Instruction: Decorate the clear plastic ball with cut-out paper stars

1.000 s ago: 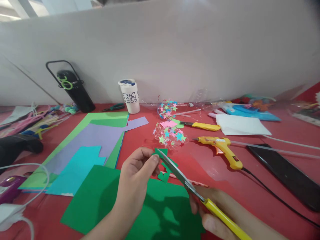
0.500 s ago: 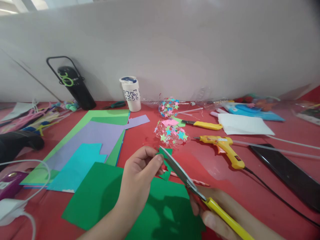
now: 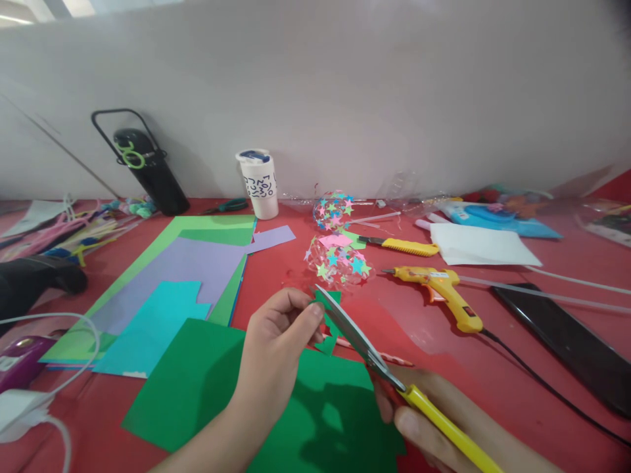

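My left hand (image 3: 273, 355) pinches a small green paper cutout (image 3: 327, 323) between thumb and fingers, held above the red table. My right hand (image 3: 434, 424) grips yellow-handled scissors (image 3: 374, 361). Their blades point up and left and lie across the cutout. Under both hands lies a large dark green paper sheet (image 3: 207, 387) with shapes cut out of it.
Light green, purple and cyan sheets (image 3: 172, 276) are stacked at the left. A yellow glue gun (image 3: 444, 292), a yellow utility knife (image 3: 399, 246), star-filled clear balls (image 3: 338, 263), a white cup (image 3: 259, 184), a black bottle (image 3: 148, 171) and a black slab (image 3: 566, 341) lie around.
The scissors and the green cutout have barely shifted; the blades have closed a little further over the paper. The view moved slightly.
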Tool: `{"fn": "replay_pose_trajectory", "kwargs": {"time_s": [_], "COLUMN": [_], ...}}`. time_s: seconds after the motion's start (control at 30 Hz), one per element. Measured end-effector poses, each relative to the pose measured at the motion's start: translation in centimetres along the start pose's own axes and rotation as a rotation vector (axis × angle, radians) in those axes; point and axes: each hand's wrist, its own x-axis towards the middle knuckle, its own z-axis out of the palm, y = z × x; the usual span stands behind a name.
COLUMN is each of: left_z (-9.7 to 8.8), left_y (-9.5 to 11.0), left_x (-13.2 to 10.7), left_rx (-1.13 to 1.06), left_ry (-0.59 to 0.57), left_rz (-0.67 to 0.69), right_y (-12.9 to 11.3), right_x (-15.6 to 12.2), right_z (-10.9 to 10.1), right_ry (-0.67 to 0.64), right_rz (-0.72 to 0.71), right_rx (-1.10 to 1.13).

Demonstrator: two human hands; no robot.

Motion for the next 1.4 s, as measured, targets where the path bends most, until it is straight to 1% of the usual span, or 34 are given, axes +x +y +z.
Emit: {"fn": "replay_pose_trajectory", "kwargs": {"time_s": [0.07,0.17,0.27,0.37,0.57,0.63,0.73,0.9,1.1,1.17,1.3,1.4], "left_z": [0.0,0.0,0.0,0.0,0.0,0.1,0.1,0.0,0.0,0.0,0.1,0.0], "left_y": [0.0,0.1,0.1,0.0,-0.1,-0.1,-0.1,0.0,0.2,0.3,0.3,0.2], "left_x": [0.0,-0.1,-0.1,-0.1,-0.1,-0.1,-0.1,-0.2,-0.1,-0.1,-0.1,0.0], "left_rx": [0.002,0.003,0.006,0.0,-0.029,-0.035,-0.037,-0.025,-0.019,-0.017,-0.018,-0.014], "left_ry": [-0.002,-0.006,-0.009,-0.004,-0.007,-0.008,-0.006,-0.007,-0.01,-0.009,-0.01,-0.014], "left_rz": [0.001,0.0,-0.001,-0.008,-0.022,-0.026,-0.029,-0.037,-0.03,-0.03,-0.027,-0.027], "right_y": [-0.2,-0.3,-0.4,-0.2,0.5,0.7,0.9,1.1,1.8,1.8,1.3,1.0], "right_x": [0.2,0.5,0.6,0.4,-0.1,-0.2,-0.3,-0.1,-0.4,-0.4,-0.1,0.2], "right_z": [-0.2,-0.7,-0.9,-0.5,1.0,1.1,1.0,1.1,1.2,1.2,1.2,0.9], "right_ry": [-0.038,-0.071,-0.078,-0.021,0.15,0.154,0.107,0.176,0.207,0.203,0.145,0.12], "right_rz": [0.026,0.017,0.015,0.02,-0.05,-0.049,-0.033,-0.059,-0.053,-0.044,-0.01,0.003], "right_rx": [0.009,-0.008,-0.048,-0.072,-0.093,-0.113,-0.135,-0.09,-0.092,-0.082,-0.055,-0.074]}}
